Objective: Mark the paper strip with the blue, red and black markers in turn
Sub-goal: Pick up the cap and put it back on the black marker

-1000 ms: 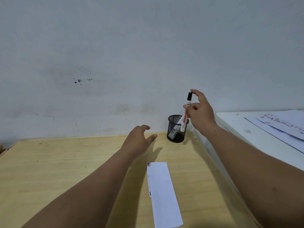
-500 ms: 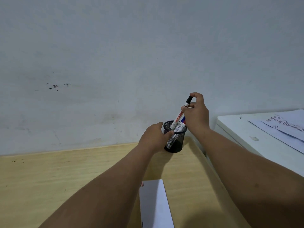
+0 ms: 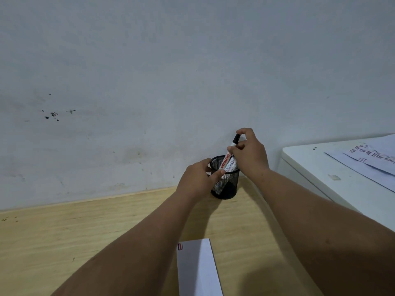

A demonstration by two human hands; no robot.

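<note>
Item: black marker (image 3: 229,159). Pinched in the grip of the right hand (image 3: 250,154) near its black cap, body slanting down into the mesh cup (image 3: 224,184); a second ago it was held higher above the rim, so it is judged to be going back in.

Item: left hand (image 3: 197,180). Has come forward from mid-desk to the cup; fingers curled about the cup's left wall, thumb at the rim, steadying it.

Item: strip (image 3: 197,270). Flat on the desk (image 3: 64,242), near edge, well apart from the cup. Red and dark strokes at its upper left corner; the marking looks done, with stowing the last step.

Item: white unit (image 3: 320,167), right, carrying printed sheets (image 3: 372,159).

Unclear: the strip's lower end is cut off by the frame; stroke colours are too small to sort; other markers behind the mesh are indistinct.
</note>
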